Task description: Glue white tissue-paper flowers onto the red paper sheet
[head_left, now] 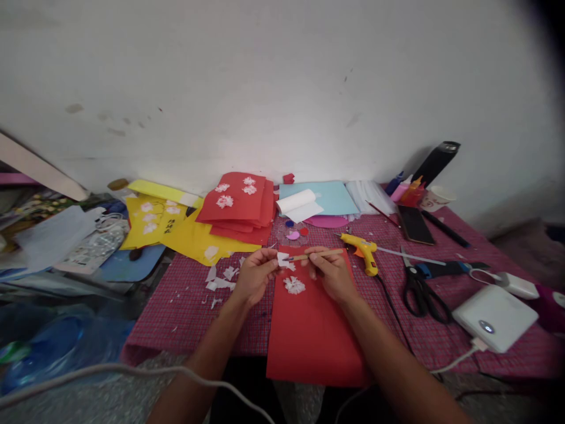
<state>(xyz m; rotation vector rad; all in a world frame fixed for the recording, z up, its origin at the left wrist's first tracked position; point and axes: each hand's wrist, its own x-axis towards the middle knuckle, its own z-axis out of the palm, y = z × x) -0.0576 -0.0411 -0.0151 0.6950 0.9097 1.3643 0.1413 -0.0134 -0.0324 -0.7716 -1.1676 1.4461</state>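
We hold the white paper piece [283,257] in the left hand [260,272], above the far end of the red sheet [315,335]. Left fingers: closed on the piece. Right hand [329,272]: narrow grip on a slim, light-brown brush [301,257], its dark tip at the paper; too small for us to tell whether bristles touch.

Below the hands, on the red sheet, we record a ruffled white flower [293,285]. Left of the sheet, white scraps [219,284] lie on the desk [176,318], which is covered in checked cloth. Just beyond the sheet sits a clear palette [282,234] with blue, purple and red spots.

Farther out, left: stacked red cards [236,206], the top one bearing white-and-pink flowers; beside them, yellow paper [189,235]. Behind the palette: a white paper roll [296,201] on a light-blue sheet [338,197].

Right side: yellow glue gun [365,250] near the red sheet, then black-handled scissors [421,294], a white box [494,318] with a cable plugged in, and a dark phone [415,224].
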